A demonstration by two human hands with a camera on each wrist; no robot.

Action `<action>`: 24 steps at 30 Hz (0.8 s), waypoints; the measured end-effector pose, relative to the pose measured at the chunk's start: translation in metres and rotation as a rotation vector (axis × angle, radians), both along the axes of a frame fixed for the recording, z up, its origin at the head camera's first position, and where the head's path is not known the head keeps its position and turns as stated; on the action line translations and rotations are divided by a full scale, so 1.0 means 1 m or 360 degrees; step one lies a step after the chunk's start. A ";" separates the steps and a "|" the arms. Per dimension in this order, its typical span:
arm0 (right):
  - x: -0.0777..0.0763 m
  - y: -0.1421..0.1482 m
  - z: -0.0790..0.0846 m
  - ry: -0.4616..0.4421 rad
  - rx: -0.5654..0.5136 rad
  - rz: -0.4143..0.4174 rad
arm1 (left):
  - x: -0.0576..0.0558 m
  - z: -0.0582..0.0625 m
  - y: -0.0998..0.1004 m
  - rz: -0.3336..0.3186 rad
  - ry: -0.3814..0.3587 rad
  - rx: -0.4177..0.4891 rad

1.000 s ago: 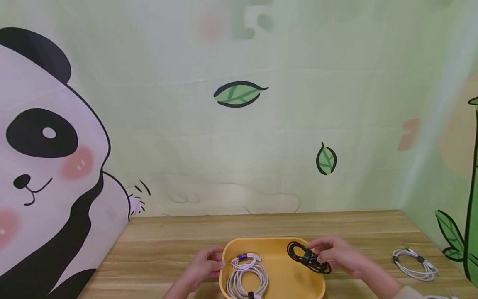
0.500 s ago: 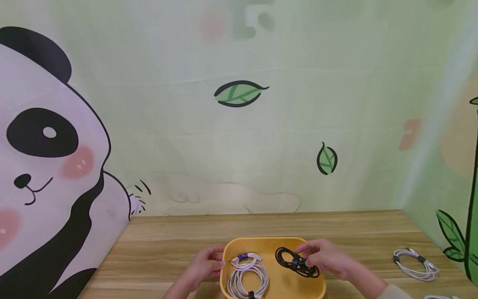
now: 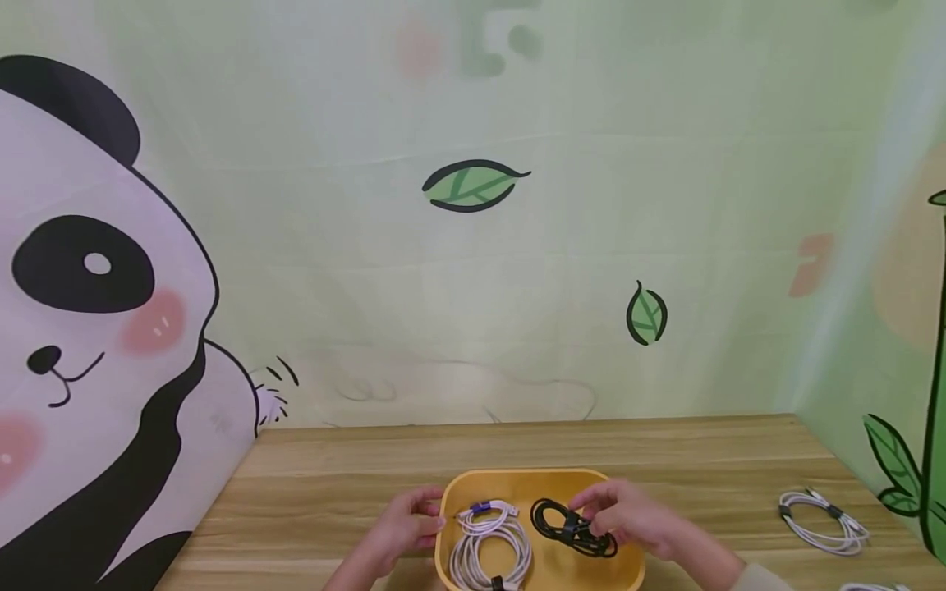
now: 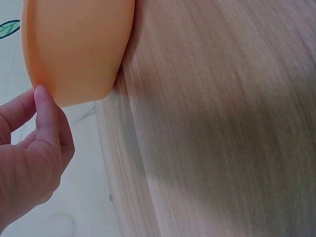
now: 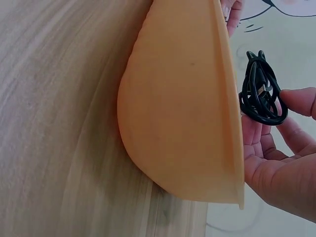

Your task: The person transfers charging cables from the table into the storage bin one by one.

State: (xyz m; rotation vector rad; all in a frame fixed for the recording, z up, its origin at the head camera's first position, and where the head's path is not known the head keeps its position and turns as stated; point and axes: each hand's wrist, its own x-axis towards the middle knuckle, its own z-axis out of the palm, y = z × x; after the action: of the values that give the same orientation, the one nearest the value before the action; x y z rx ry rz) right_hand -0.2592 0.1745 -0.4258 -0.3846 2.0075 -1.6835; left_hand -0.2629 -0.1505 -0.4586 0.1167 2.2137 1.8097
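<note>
A yellow tray (image 3: 528, 483) stands on the wooden table. My left hand (image 3: 402, 525) pinches its left rim, thumb against the wall; the left wrist view shows this grip on the tray (image 4: 79, 54) closely. A coiled white cable (image 3: 464, 560) with a purple band and a black strap lies in the tray's left half. Over the right half, my right hand (image 3: 628, 517) holds a coiled black cable (image 3: 575, 529) between thumb and fingers. In the right wrist view the black cable (image 5: 259, 94) is at the level of the tray's rim, apart from the tray floor.
Another coiled white cable (image 3: 842, 539) with black straps lies on the table (image 3: 355, 455) to the right. Part of a further white cable (image 3: 872, 588) shows at the bottom right edge. A printed backdrop (image 3: 332, 246) with a panda hangs behind the table.
My right hand has carried the black cable left and slightly down, from the tray's right rim to over its right half. The left hand and tray have stayed put.
</note>
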 end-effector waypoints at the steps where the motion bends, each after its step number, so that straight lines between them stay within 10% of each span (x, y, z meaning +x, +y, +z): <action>1: 0.000 -0.001 -0.001 -0.0002 0.0001 -0.0001 | 0.000 0.000 0.000 -0.0001 0.0001 0.0002; 24: 0.002 -0.024 -0.024 -0.0127 0.0001 0.0035 | 0.001 0.000 0.000 0.0000 0.0013 0.0010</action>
State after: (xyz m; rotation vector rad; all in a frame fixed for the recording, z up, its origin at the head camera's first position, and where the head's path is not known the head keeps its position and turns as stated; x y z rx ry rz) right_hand -0.2574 0.1504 -0.4493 -0.3329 1.9394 -1.6586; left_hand -0.2619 -0.1504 -0.4585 0.1251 2.2136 1.8198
